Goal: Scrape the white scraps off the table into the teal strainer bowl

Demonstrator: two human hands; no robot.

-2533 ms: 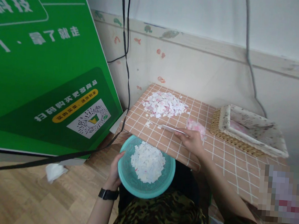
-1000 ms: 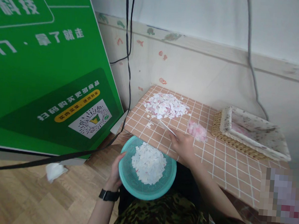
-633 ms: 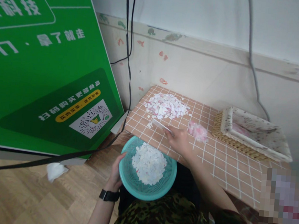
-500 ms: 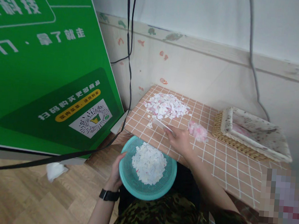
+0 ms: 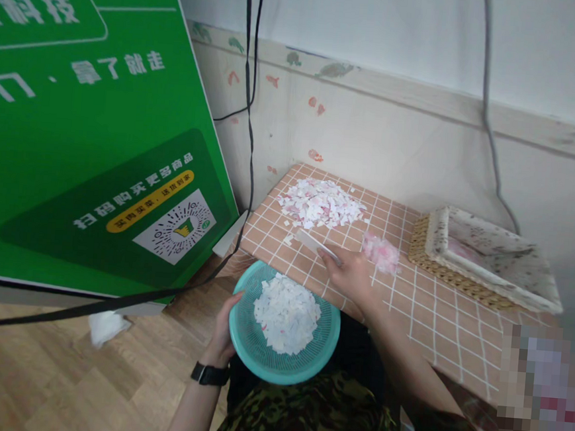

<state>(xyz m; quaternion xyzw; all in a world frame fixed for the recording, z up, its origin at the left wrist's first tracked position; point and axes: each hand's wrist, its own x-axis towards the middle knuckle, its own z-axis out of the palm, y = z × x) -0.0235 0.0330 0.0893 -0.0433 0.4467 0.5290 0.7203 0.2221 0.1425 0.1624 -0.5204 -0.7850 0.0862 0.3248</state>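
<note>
My left hand [image 5: 223,327] grips the left rim of a round teal plastic colander [image 5: 245,325], which sits below the table's front edge. Inside it is a heap of small white paper scraps [image 5: 287,315]. In my right hand [image 5: 350,273] is a flat white strip [image 5: 309,241], held low over the table; I cannot tell its exact kind. Its far end is beside a few loose scraps [image 5: 289,239]. Behind it lies a spread pile of white and pink scraps [image 5: 321,203]. Just right of this hand is a small crumpled pink and clear bundle [image 5: 382,253].
A checked brown cloth covers the table [image 5: 438,320]. At its back right stands a wicker basket [image 5: 462,276] with a patterned lining. A green printed panel [image 5: 100,128] rises on the left, and a black strap [image 5: 250,153] hangs in front. White plastic [image 5: 108,326] lies on the floor.
My right hand has shifted slightly right with the white strip, whose tip is now a little farther from the loose scraps. My left hand and the colander stay put.
</note>
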